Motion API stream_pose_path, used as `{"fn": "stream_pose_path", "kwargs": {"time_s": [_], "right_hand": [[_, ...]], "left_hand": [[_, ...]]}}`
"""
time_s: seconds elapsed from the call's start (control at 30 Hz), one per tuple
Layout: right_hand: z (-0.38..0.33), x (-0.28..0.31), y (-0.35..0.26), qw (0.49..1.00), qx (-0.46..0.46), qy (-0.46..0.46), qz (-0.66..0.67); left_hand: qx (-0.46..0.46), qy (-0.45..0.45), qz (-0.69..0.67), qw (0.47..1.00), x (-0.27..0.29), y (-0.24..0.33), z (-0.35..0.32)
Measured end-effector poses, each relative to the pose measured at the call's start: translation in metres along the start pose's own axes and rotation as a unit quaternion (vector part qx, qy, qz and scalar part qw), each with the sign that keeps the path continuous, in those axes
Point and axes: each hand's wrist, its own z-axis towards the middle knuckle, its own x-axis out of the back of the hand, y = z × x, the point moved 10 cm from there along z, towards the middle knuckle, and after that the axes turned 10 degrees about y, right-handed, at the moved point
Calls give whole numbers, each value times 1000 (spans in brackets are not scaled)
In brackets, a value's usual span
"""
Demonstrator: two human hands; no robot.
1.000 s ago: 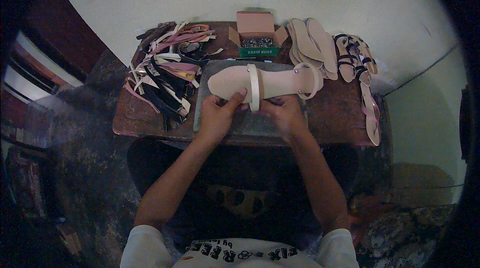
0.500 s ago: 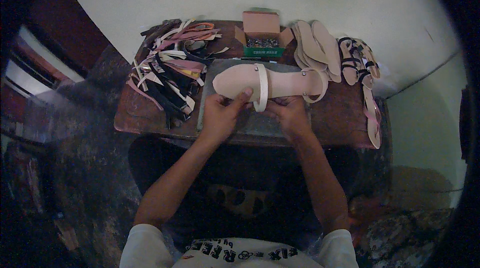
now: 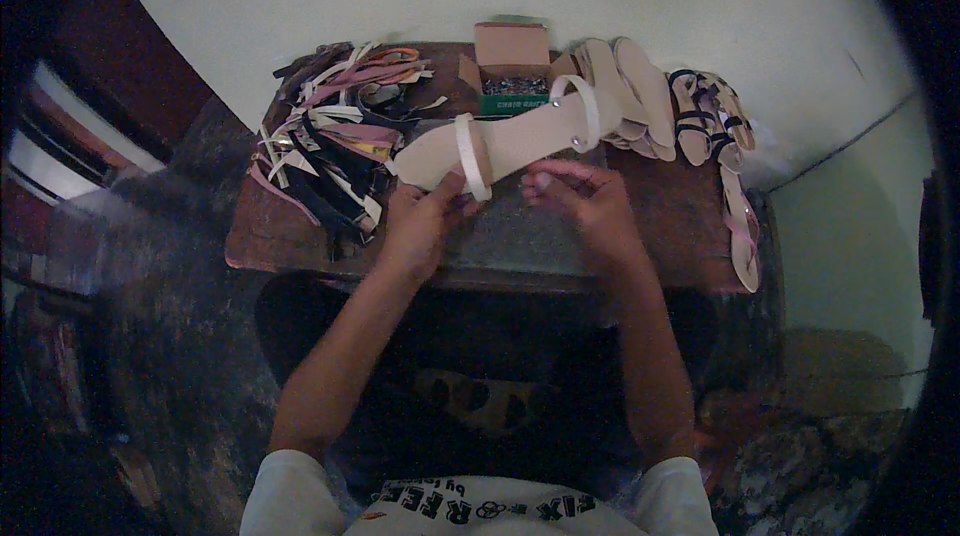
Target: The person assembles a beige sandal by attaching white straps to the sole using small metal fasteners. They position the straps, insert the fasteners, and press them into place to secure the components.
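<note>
A beige sandal with a white toe strap and a white ankle strap is tilted above the table, its heel end higher and to the right. Shiny round studs show where the ankle strap meets the sole. My left hand grips the toe part, thumb on top near the strap, other fingers mostly hidden beneath. Just below the sandal's middle, my right hand is slightly blurred and looks apart from it. Its fingers are curled together with the thumb; whatever they may hold is too small to make out.
A grey slab lies on the brown wooden table. Strap strips pile up at left. Behind the sandal stands an open green box of small metal pieces. Loose soles and finished sandals lie at right.
The sandal has moved left and tilted, its heel end rising. My right hand has come off its underside and moved slightly up; my left hand still grips the toe part.
</note>
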Motion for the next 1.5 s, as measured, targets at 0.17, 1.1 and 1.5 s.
{"fn": "stream_pose_path", "kwargs": {"time_s": [0.17, 1.1, 1.5], "right_hand": [[21, 64, -3, 985, 78, 84, -132], [5, 7, -2, 914, 227, 80, -327], [-9, -15, -5, 983, 155, -24, -91]], "left_hand": [[-15, 20, -11, 1000, -9, -7, 5], [-122, 37, 67, 990, -10, 9, -2], [-185, 56, 152, 969, -13, 22, -14]]}}
